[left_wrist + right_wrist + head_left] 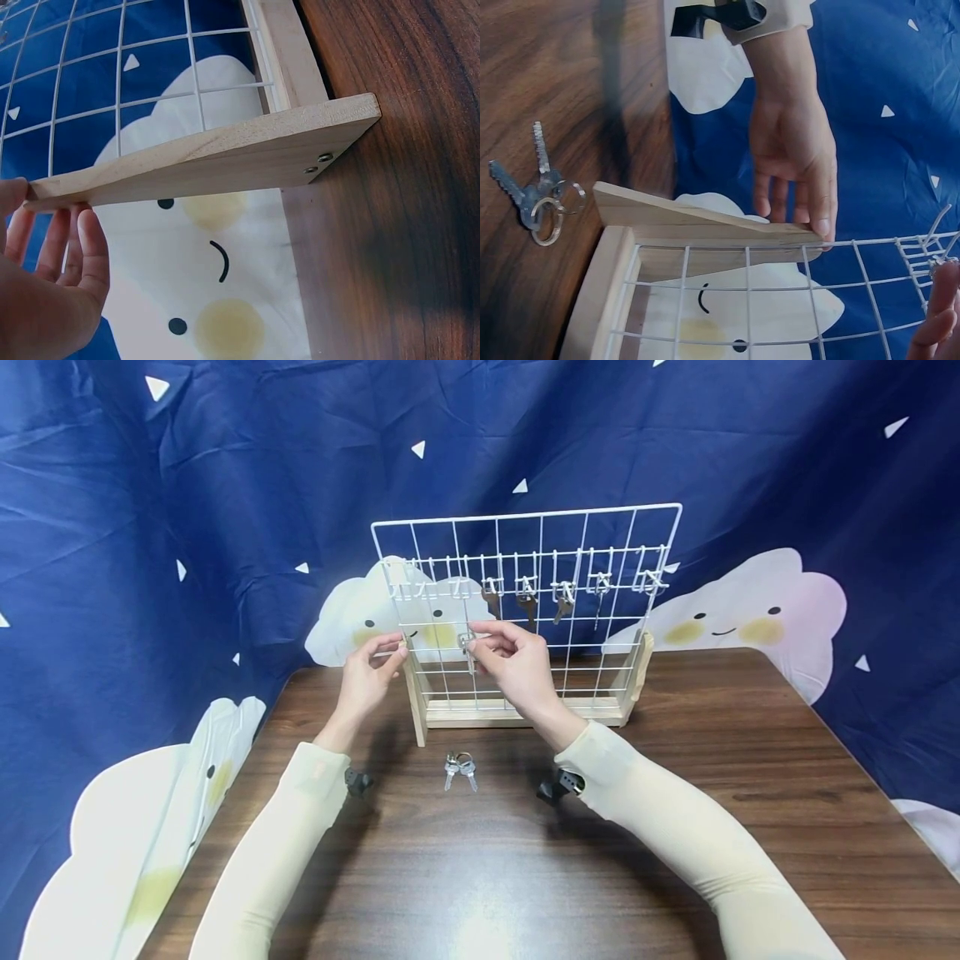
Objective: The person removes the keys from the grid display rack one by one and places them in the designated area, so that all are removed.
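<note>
My left hand (pixel 366 675) grips the upper end of the left wooden side support (pixel 210 157) of a white wire grid rack (pixel 592 646), thumb on one face and fingers on the other. In front of the grid, my right hand (pixel 517 662) pinches a silver key (pixel 471 662) by its top, below the row of hooks. Only the fingers of this hand show at the edge of the right wrist view, where the key is mostly hidden. Several keys hang on hooks toward the right, among them a brown key (pixel 527 602) and a bronze one (pixel 562 608).
Two silver keys with rings (pixel 461 768) lie on the brown wooden table (pixel 480 860) in front of the rack. A wooden crossbar (pixel 517 714) joins the rack's side supports. Behind hangs a blue curtain (pixel 262 485) with clouds printed on it.
</note>
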Demonstrator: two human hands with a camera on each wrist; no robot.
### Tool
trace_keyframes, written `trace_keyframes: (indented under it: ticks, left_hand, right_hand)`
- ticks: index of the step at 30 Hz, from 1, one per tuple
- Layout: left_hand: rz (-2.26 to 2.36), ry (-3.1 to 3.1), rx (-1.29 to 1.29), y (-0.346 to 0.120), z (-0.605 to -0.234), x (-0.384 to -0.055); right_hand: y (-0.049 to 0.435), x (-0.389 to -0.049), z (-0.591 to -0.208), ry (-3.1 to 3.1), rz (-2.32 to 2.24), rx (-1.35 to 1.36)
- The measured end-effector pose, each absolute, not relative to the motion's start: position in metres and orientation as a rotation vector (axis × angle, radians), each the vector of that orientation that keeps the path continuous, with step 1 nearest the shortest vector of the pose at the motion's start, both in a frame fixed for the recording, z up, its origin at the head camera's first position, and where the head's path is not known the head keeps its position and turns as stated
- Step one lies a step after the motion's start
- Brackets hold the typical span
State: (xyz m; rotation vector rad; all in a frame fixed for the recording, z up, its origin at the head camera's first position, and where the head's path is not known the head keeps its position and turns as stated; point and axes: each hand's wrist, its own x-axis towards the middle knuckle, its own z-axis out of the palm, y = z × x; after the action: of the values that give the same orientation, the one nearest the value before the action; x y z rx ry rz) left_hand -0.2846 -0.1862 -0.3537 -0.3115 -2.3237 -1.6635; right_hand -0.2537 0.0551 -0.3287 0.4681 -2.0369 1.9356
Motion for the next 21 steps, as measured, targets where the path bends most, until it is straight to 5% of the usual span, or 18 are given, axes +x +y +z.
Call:
trace_keyframes:
  ticks: [21]
  left_hand:
    - [-1.645, -2.347, -0.291, -0.186, -0.353, -0.284]
  right_hand:
    - [0.062, -0.248, -0.376, -2.265, 1.847, 0.436]
